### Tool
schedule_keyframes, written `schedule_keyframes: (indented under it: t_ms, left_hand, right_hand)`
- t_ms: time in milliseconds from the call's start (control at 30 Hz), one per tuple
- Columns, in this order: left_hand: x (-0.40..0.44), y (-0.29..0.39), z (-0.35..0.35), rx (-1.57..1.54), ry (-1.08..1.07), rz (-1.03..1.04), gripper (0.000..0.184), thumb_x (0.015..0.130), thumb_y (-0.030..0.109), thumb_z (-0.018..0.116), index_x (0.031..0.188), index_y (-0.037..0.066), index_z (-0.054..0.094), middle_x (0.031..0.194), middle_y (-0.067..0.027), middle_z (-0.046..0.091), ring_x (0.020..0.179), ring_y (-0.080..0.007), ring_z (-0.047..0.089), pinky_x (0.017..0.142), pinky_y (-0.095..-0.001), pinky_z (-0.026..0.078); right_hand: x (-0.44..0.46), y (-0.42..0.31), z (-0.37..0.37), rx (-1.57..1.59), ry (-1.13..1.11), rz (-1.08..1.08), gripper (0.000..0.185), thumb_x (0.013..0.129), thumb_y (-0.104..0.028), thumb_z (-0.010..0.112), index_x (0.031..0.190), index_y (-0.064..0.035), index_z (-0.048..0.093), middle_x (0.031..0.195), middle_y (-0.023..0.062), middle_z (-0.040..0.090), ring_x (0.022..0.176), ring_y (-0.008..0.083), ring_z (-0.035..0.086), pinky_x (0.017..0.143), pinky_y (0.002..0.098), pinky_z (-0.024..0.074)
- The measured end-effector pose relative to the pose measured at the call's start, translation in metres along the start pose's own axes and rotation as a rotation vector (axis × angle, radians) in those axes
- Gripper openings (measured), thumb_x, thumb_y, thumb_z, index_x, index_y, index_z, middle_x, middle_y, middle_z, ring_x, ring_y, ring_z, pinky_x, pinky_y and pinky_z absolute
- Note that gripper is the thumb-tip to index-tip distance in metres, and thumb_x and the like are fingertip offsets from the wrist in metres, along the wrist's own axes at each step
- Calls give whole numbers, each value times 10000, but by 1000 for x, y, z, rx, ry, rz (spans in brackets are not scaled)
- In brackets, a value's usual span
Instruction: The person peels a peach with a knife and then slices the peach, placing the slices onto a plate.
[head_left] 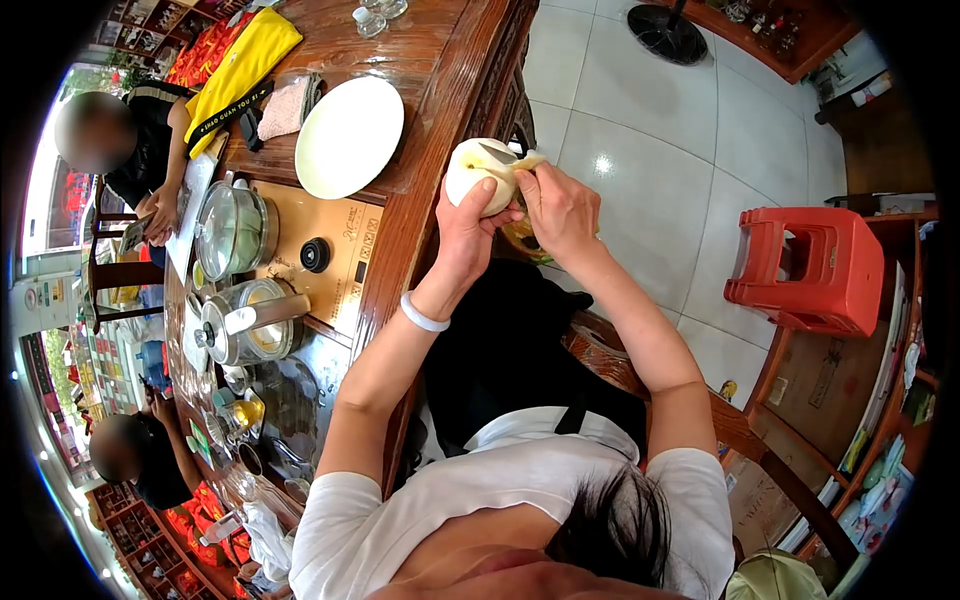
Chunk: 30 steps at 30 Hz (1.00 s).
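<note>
A round, pale, peeled fruit or vegetable [466, 172] rests in my left hand [467, 228], whose thumb and fingers wrap round its lower side. My right hand [560, 208] is closed beside it, pinching a pale yellowish piece [528, 161] at its right side. A grey blade [497, 153] shows at the top of the round item; its handle is hidden. Both hands are held past the edge of the wooden table [440, 75]. Below them, a container with yellow and green colours is partly hidden. An oval white plate [350, 137] lies on the table, left of my hands.
Glass pots [232, 230], a glass kettle [250, 322], a black round knob [315, 254] and a pink cloth [288, 108] are on the table. Two people sit across it. A red stool [808, 270] stands on the tiled floor at the right, with a fan base [667, 35] farther off.
</note>
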<state>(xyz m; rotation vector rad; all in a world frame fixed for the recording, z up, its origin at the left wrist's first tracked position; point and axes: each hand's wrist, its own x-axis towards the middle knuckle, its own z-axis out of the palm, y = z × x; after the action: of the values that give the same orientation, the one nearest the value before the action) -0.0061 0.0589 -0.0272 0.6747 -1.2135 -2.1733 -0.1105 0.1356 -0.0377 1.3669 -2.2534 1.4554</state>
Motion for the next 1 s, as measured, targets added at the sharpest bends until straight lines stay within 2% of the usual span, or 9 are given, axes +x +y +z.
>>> schedule_keyframes:
  t_ms: [200, 533, 633, 733, 800, 833, 900, 933, 1000]
  left_hand:
    - [-1, -3, 7, -72, 73, -4, 371, 822, 173, 601, 1119, 26, 434, 995, -97, 561, 838, -181, 583, 638, -309, 544]
    - [2, -4, 3, 47, 136, -121, 359, 817, 146, 610, 1105, 18, 438, 965, -94, 559, 768, -167, 580, 606, -298, 547]
    - [4, -5, 1, 71, 132, -138, 375, 811, 151, 619, 1111, 17, 438, 956, -90, 561, 744, -159, 581, 593, -295, 546]
    - [7, 0, 3, 136, 162, -115, 418, 785, 108, 641, 1134, 12, 431, 964, -86, 559, 733, -153, 580, 578, -286, 547]
    - [7, 3, 5, 165, 128, -1, 478, 751, 50, 659, 1162, 11, 419, 975, -87, 557, 755, -150, 580, 576, -277, 547]
    - [8, 3, 6, 163, 122, 1, 478, 751, 50, 659, 1162, 11, 419, 975, -87, 557, 755, -150, 580, 576, -277, 547]
    - [6, 5, 5, 213, 119, 51, 469, 765, 63, 637, 1173, 7, 414, 933, -89, 563, 729, -146, 576, 595, -271, 543]
    - [6, 5, 5, 212, 116, 50, 469, 765, 63, 637, 1173, 7, 414, 933, -89, 563, 729, -146, 576, 595, -271, 543]
    - [6, 6, 5, 243, 143, 76, 509, 751, 60, 653, 1191, 6, 403, 957, -88, 560, 751, -146, 577, 592, -270, 542]
  right_hand:
    - [-4, 9, 6, -19, -67, 25, 352, 854, -329, 554, 677, -29, 505, 619, 134, 584, 522, 302, 579, 445, 383, 425]
    - [-15, 24, 17, -64, -169, 13, 399, 889, -351, 492, 640, -40, 515, 517, 141, 549, 460, 327, 559, 424, 429, 421]
    - [-16, 28, 21, -66, -271, 94, 414, 905, -361, 456, 670, -32, 550, 546, 154, 564, 501, 337, 575, 455, 431, 436]
    - [-9, 26, 15, 181, -257, 151, 460, 921, -389, 416, 688, -25, 572, 541, 150, 556, 530, 332, 574, 495, 411, 435]
    - [-1, 24, 1, 452, -482, 504, 505, 933, -413, 377, 689, -20, 580, 538, 144, 542, 543, 323, 561, 524, 387, 424]
    - [1, 26, 0, 449, -478, 501, 505, 933, -413, 377, 689, -20, 580, 538, 144, 542, 543, 323, 561, 524, 387, 424]
    - [2, 28, -3, 615, -390, 543, 547, 918, -460, 409, 653, 3, 526, 501, 75, 454, 483, 160, 447, 494, 306, 383]
    - [2, 27, -4, 613, -387, 544, 547, 918, -460, 409, 653, 3, 526, 501, 75, 454, 483, 160, 447, 494, 306, 383]
    - [1, 22, -2, 281, -439, 451, 575, 902, -500, 389, 663, -9, 567, 562, 162, 548, 573, 349, 557, 550, 424, 422]
